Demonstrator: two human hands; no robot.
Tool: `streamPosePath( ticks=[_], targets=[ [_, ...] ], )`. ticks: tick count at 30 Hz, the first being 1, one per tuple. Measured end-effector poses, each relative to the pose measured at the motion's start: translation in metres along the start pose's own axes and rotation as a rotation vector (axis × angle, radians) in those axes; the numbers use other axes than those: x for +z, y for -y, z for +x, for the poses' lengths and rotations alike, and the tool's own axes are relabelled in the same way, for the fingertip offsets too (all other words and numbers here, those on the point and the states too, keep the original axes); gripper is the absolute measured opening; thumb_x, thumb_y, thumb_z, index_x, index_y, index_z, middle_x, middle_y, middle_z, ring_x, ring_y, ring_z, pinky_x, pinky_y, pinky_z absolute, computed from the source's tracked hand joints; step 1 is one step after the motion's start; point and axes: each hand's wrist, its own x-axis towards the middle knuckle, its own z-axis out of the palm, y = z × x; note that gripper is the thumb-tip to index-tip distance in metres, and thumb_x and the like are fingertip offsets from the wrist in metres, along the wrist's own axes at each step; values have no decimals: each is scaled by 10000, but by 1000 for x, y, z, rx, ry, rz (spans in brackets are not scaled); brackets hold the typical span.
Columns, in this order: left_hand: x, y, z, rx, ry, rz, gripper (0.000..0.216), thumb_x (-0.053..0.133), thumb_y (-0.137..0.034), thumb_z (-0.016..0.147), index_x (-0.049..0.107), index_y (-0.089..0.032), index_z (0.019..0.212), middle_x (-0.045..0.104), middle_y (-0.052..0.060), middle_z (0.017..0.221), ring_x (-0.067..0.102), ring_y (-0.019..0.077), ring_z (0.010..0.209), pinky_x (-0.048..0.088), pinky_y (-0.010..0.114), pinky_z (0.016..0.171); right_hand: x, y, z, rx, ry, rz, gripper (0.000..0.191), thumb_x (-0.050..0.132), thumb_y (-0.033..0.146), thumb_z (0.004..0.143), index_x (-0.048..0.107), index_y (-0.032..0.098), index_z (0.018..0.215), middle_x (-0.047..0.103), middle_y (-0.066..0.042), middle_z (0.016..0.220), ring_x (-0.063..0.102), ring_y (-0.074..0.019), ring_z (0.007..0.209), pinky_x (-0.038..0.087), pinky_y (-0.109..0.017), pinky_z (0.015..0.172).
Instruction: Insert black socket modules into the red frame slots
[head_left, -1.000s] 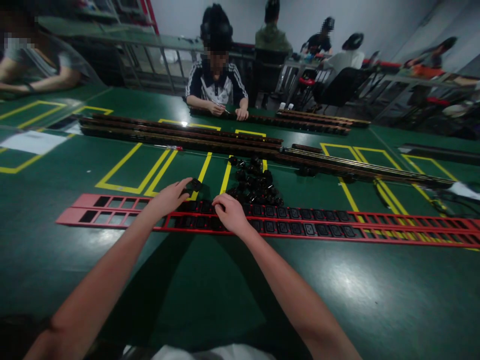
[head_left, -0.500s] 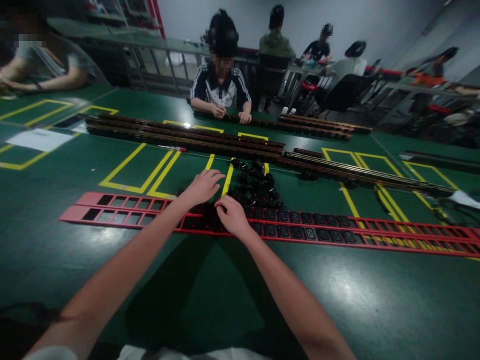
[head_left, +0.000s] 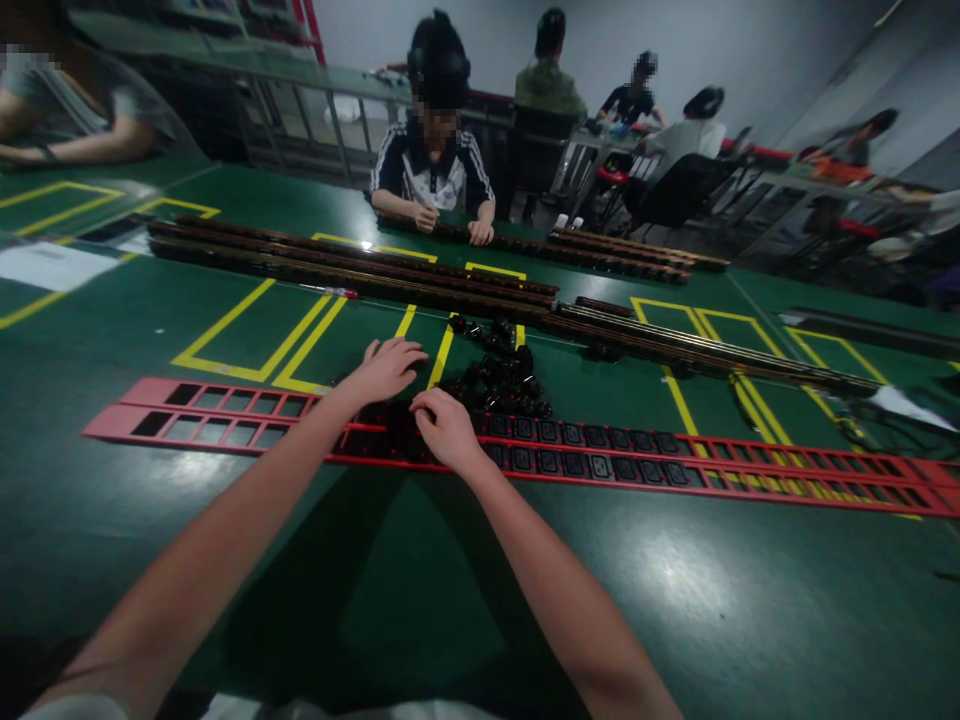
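Observation:
Two red slotted strips (head_left: 750, 480) lie side by side across the table before me, with black power sockets (head_left: 547, 430) filling part of their slots. My right hand (head_left: 446, 428) rests over the strips at the left end of the visible sockets. Its fingers are curled in, and whatever they hold is hidden. Just beyond the strips, my left hand (head_left: 390, 370) hovers with its fingers stretched and slightly apart, and nothing shows in it. A loose pile of black sockets (head_left: 502, 375) lies to the right of my left hand, behind the strips.
Long dark rails (head_left: 360, 270) cross the table behind the pile. Yellow tape outlines (head_left: 225, 365) mark the green tabletop (head_left: 637, 600). White paper (head_left: 56, 265) lies at the left. A co-worker (head_left: 431, 170) sits opposite, hands on another rail; other people sit farther back.
The whole view has shifted, so the table and strips appear farther left. My left hand's fingers look more spread. My right hand stays curled at the strips.

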Motion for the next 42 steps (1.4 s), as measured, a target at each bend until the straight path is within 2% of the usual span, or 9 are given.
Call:
streamPosePath(
  ticks=[3, 7, 12, 17, 22, 27, 31, 37, 42],
  targets=[
    [-1, 26, -45, -142, -112, -20, 499, 469, -297, 937, 541, -299, 1431, 506, 64, 1551, 368, 338, 1479, 263, 635, 1193, 0, 1, 0, 1, 0, 9, 196, 522, 60, 885, 628, 216, 831, 692, -42, 982, 641, -183, 989, 496, -316, 946],
    [-4, 48, -96, -264, -280, -6, 567, 508, -370, 921, 485, -192, 1459, 530, 128, 1505, 489, 326, 1382, 401, 500, 1143, 1, 0, -1, -3, -1, -8, 193, 525, 66, 886, 632, 217, 830, 693, -41, 980, 646, -185, 991, 499, -319, 943],
    [-5, 50, -128, -466, -306, 16, 449, 495, -453, 948, 638, -170, 1266, 672, 153, 1268, 603, 366, 1192, 474, 512, 1015, 2, -1, 0, -26, -9, -9, 193, 513, 72, 884, 638, 211, 835, 693, -48, 977, 647, -190, 978, 503, -332, 930],
    [-1, 40, -129, -490, -332, -30, 510, 448, -485, 994, 543, -198, 1404, 671, 136, 1307, 588, 363, 1228, 426, 550, 1041, 2, -2, 1, -29, -19, -12, 196, 508, 79, 883, 644, 211, 834, 692, -54, 977, 650, -195, 978, 507, -339, 929],
    [-1, 37, -127, -250, -212, 23, 451, 390, -405, 1025, 526, -300, 1442, 536, 82, 1507, 549, 327, 1319, 373, 537, 1103, 1, -2, 0, -32, -20, -15, 190, 508, 91, 886, 647, 212, 842, 696, -62, 995, 653, -201, 989, 511, -348, 932],
    [2, 45, -127, -220, -238, -75, 324, 446, -363, 993, 601, -252, 1255, 520, 93, 1491, 581, 308, 1277, 445, 489, 1072, 1, -2, -1, -29, -16, -17, 184, 507, 100, 887, 641, 217, 842, 697, -62, 995, 653, -202, 987, 513, -352, 937],
    [3, 46, -128, -280, -361, -160, 221, 471, -363, 973, 608, -220, 1071, 599, 114, 1252, 638, 276, 1126, 507, 421, 1016, 0, -1, -1, -22, -11, -22, 182, 505, 108, 892, 642, 219, 847, 698, -61, 1008, 652, -199, 999, 510, -352, 946],
    [0, 39, -129, -177, -235, -35, 450, 441, -394, 1001, 517, -275, 1427, 460, 102, 1543, 568, 336, 1290, 464, 520, 1069, 0, 0, 0, -26, -6, -15, 186, 505, 95, 884, 637, 218, 836, 696, -62, 997, 652, -200, 994, 510, -356, 947],
    [3, 42, -126, -155, -190, -43, 407, 422, -382, 1005, 577, -255, 1358, 451, 96, 1560, 567, 330, 1302, 460, 523, 1098, 1, -2, 0, -24, -9, -17, 181, 510, 100, 887, 636, 219, 834, 697, -60, 991, 653, -199, 988, 515, -355, 938]
  ],
)
